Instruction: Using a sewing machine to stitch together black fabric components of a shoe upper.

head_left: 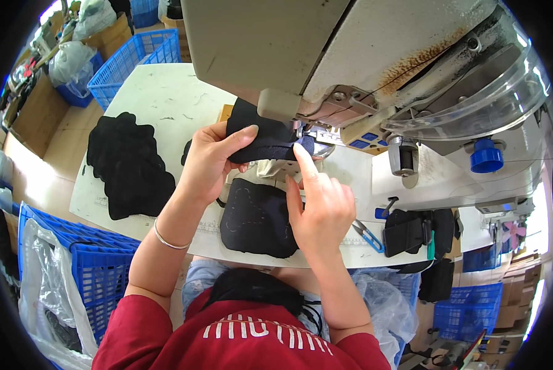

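At the sewing machine [270, 102], my left hand [211, 157] pinches a dark fabric piece [261, 132], thumb on top and fingers behind it. The piece is lifted in front of the needle area, and part of it is hidden behind the machine head. My right hand [326, 209] touches its lower right edge with a stretched index finger. The thumb is apart from that finger, and the other fingers are curled with nothing visible in them. Below, a dark rounded fabric piece [255, 219] with pale marked lines lies flat on the table, beside my right wrist.
A pile of black fabric pieces [128, 166] lies on the white table [165, 92] at left. Blue-handled thread snips [369, 237] and black pieces [406, 231] lie at right. Blue baskets [103, 271] stand beside the table. A blue knob [487, 157] projects from the machine.
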Available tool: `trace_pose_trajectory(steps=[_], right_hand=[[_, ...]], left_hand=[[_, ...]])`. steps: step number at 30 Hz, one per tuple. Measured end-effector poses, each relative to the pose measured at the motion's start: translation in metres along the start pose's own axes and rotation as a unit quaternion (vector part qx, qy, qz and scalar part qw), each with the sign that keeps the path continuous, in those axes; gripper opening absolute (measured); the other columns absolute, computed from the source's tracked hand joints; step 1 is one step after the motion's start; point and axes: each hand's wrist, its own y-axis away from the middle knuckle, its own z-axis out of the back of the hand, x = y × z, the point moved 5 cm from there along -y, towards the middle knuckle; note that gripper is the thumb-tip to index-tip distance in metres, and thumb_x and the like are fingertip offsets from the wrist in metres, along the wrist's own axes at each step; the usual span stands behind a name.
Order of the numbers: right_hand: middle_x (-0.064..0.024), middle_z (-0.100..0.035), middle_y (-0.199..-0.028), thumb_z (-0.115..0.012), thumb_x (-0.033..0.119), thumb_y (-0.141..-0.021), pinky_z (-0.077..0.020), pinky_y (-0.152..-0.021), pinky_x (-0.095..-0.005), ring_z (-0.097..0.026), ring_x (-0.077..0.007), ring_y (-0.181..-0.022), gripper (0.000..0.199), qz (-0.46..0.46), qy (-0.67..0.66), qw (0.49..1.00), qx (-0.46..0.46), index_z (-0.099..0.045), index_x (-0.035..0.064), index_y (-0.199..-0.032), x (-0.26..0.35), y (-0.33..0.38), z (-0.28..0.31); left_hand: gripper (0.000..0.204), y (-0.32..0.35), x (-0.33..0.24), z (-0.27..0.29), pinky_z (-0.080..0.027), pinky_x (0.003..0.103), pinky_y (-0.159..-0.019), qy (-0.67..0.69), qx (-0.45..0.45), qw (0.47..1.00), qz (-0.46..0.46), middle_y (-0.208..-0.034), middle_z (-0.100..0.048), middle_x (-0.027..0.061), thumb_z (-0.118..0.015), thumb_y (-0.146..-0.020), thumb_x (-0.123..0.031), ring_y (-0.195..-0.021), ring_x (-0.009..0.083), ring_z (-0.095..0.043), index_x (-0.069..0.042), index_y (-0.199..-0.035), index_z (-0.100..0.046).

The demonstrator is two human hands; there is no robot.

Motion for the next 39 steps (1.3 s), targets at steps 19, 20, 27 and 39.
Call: trace_pose_trajectory(steps=[19,20,27,39], right_hand=[[0.0017,-0.035,-0.059,-0.067,0.013,-0.078,-0.0343,-0.056,-0.0292,-0.043,-0.0144,-0.054,0.049,0.035,0.036,0.998,-0.023,-0.06,0.0146,-0.126,-0.01,0.002,0.0],[0.0017,-0.035,-0.059,-0.067,0.013,-0.078,-0.0343,-0.056,-0.0292,-0.043,-0.0144,-0.054,0.049,0.036,0.035,0.999,-0.023,-0.06,0.0146,-0.126,-0.01,0.001,0.001],[0.0009,-0.037,-0.06,-0.066,0.01,-0.077,-0.0364,-0.057,-0.0309,-0.043,-0.0161,-0.054,0.044,0.047,0.021,0.998,-0.034,-0.063,0.0152,-0.121,-0.015,-0.004,0.005],[-0.0009,-0.042,-0.058,-0.061,0.001,-0.074,-0.0353,-0.056,-0.0324,-0.045,-0.0185,-0.053,0.045,0.061,0.003,0.998,-0.017,-0.066,0.0169,-0.116,-0.029,-0.009,0.01]], left_hand=[[0.014,0.016,0.014,-0.008,-0.047,0.021,-0.045,0.048,-0.037,0.997,-0.045,-0.075,-0.066,0.0044,-0.067,-0.086,-0.015,-0.058,0.0073,-0.059,-0.002,-0.084,-0.066],[0.014,0.017,0.014,-0.008,-0.048,0.022,-0.045,0.051,-0.041,0.997,-0.046,-0.076,-0.066,0.0044,-0.067,-0.087,-0.015,-0.058,0.0071,-0.059,-0.001,-0.085,-0.066],[0.014,0.031,0.013,-0.015,-0.051,0.022,-0.046,0.029,-0.04,0.998,-0.042,-0.08,-0.068,0.0051,-0.066,-0.087,-0.014,-0.062,0.0081,-0.062,-0.001,-0.09,-0.067],[0.017,0.047,0.028,-0.024,-0.055,0.026,-0.048,0.073,-0.022,0.997,0.023,-0.088,-0.069,0.0068,-0.062,-0.088,-0.01,-0.068,0.0135,-0.067,-0.002,-0.101,-0.066]])
